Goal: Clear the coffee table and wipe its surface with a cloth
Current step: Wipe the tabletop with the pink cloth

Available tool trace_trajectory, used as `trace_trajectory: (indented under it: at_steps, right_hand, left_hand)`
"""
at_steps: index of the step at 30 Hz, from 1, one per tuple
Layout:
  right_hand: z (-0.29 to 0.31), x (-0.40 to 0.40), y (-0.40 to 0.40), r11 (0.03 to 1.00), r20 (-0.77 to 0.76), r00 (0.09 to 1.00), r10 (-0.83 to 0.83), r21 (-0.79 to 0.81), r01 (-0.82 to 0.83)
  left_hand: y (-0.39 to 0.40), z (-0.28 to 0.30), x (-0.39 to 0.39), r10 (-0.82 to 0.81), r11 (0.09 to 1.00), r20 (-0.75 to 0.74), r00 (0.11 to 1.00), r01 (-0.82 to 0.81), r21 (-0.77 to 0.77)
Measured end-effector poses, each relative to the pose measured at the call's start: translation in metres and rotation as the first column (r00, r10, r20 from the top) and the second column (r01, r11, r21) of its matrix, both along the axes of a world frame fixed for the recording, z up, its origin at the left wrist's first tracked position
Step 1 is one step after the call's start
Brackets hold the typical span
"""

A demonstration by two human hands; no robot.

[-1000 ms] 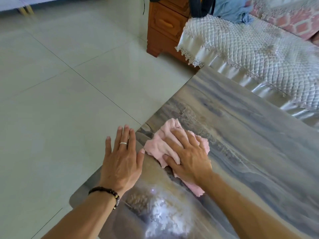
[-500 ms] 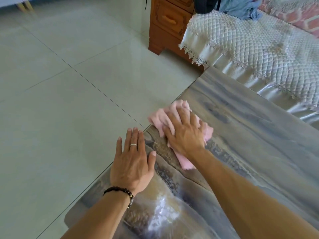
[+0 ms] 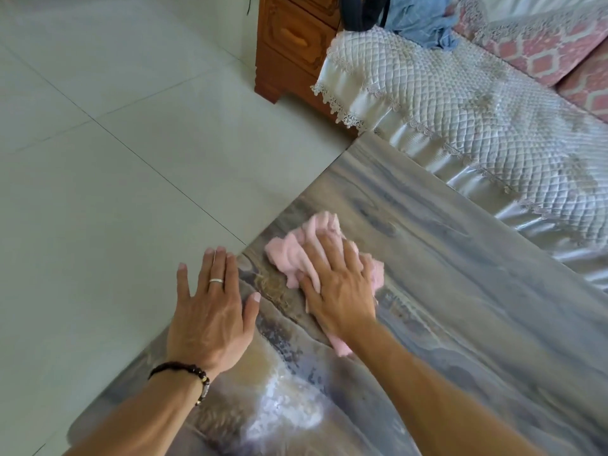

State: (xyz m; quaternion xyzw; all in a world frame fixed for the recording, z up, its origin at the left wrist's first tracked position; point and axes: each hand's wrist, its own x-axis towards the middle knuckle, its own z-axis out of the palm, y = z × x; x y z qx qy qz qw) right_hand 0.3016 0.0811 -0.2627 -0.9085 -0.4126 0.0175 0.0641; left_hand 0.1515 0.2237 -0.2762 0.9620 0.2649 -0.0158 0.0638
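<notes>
The coffee table [image 3: 477,317] has a glossy grey-and-brown marbled top that fills the lower right of the view. A crumpled pink cloth [image 3: 296,251] lies on it near the left edge. My right hand [image 3: 339,287] presses flat on the cloth, covering most of it. My left hand [image 3: 210,311] rests flat with fingers spread on the table's left edge, holding nothing; it wears a ring and a dark bead bracelet.
A sofa with a quilted white lace-edged cover [image 3: 477,126] runs along the table's far side. A wooden drawer cabinet [image 3: 292,47] stands at the sofa's end. Blue fabric [image 3: 418,18] lies on the sofa. Pale floor tiles [image 3: 115,159] spread to the left.
My right hand pushed the pink cloth away along the table's left edge and has now pulled back slightly. My left hand stays planted on the edge.
</notes>
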Motion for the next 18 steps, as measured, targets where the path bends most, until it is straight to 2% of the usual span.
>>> trace_trajectory:
  at_steps: [3,4,7,8,11,13,16,18]
  right_hand:
    - [0.002,-0.011,-0.057,0.999,-0.066,0.997,0.031,-0.020,-0.032]
    - [0.003,0.005,-0.048,0.999,-0.046,0.999,0.015,-0.028,-0.017]
    - [0.001,0.055,0.017,0.981,-0.014,0.981,-0.194,-0.019,0.193]
    - [0.000,0.062,0.028,0.980,-0.018,0.979,-0.201,-0.002,0.201]
    - [-0.005,0.048,0.004,0.995,0.034,0.996,-0.081,0.061,0.078]
    - [0.000,0.023,-0.032,0.998,0.007,1.000,-0.028,0.062,0.027]
    - [0.004,0.046,-0.023,0.999,0.043,0.998,-0.040,0.010,0.039]
    - [0.000,0.078,0.020,0.990,0.036,0.990,-0.139,-0.005,0.139]
  left_hand:
    - [-0.003,0.009,-0.004,-0.054,0.998,0.023,0.998,0.053,0.020]
    - [-0.003,0.012,-0.003,-0.074,0.997,0.054,0.996,0.072,0.036]
    - [-0.008,0.015,0.016,-0.127,0.991,0.139,0.982,0.118,0.065]
    - [-0.009,0.016,0.030,-0.116,0.992,0.154,0.981,0.107,0.063]
    - [-0.005,0.016,0.082,-0.007,1.000,0.140,0.990,0.004,0.022]
    - [-0.001,0.014,0.103,0.057,0.998,0.104,0.993,-0.056,-0.016]
    - [-0.001,0.005,0.111,0.052,0.999,0.030,0.998,-0.052,-0.004]
    - [-0.003,0.001,0.110,0.050,0.999,0.042,0.998,-0.050,0.005]
